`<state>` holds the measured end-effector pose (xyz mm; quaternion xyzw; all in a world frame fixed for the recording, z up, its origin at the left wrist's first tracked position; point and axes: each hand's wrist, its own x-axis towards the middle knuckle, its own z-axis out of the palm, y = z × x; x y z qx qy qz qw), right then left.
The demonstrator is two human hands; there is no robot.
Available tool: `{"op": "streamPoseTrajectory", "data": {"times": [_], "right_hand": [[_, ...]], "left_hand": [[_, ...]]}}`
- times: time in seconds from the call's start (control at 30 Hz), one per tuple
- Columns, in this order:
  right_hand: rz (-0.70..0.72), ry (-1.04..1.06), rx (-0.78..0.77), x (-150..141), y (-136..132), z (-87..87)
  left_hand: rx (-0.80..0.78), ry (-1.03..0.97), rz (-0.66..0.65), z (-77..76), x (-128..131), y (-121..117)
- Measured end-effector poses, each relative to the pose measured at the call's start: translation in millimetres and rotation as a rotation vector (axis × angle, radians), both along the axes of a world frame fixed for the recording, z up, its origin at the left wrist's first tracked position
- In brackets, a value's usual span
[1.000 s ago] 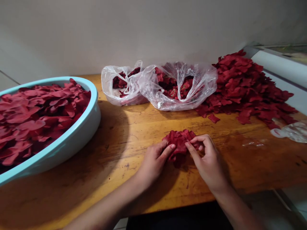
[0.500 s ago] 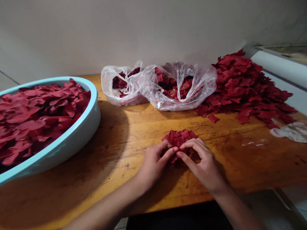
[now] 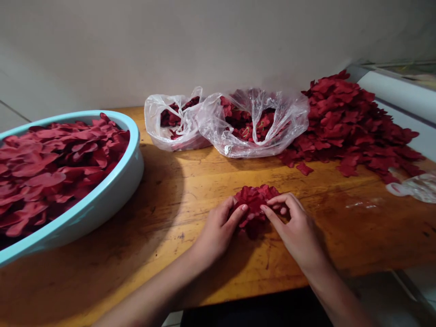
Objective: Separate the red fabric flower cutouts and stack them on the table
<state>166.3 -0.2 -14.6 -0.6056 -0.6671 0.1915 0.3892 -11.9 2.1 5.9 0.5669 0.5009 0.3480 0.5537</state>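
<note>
A small stack of dark red fabric petals [image 3: 254,198] lies on the wooden table [image 3: 190,181] in front of me. My left hand [image 3: 218,229] rests on its left side, fingers curled, with the index finger and thumb pinching the petals' edge. On the stack's right side my right hand [image 3: 296,229] has its fingertips pinched on the petals.
A light blue basin [image 3: 102,200] full of red petals sits at the left. Two clear plastic bags [image 3: 238,122] of petals stand by the wall. A big loose heap of petals [image 3: 350,122] lies at the back right, and a crumpled clear bag [image 3: 413,187] at the right edge.
Half a second ago my fingertips met over the near edge of the stack; now they have drawn slightly apart again. The stack stays in place.
</note>
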Motion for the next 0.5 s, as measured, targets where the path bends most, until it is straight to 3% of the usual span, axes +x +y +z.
{"op": "streamPoseTrajectory", "data": {"times": [0.07,0.23,0.4,0.5], "right_hand": [[-0.008,0.016,0.015,-2,-1,1.6],[0.155,-0.020,0.095,-10,-5,6.8],[0.036,-0.040,0.084,-8,-2,2.9],[0.045,-0.059,0.095,-3,-1,2.8]], "left_hand": [[-0.027,-0.043,0.028,0.8,0,1],[-0.021,-0.085,0.052,0.2,2,0],[-0.041,-0.031,0.054,-1.2,2,0],[0.007,0.034,0.042,-1.3,1,1]]}}
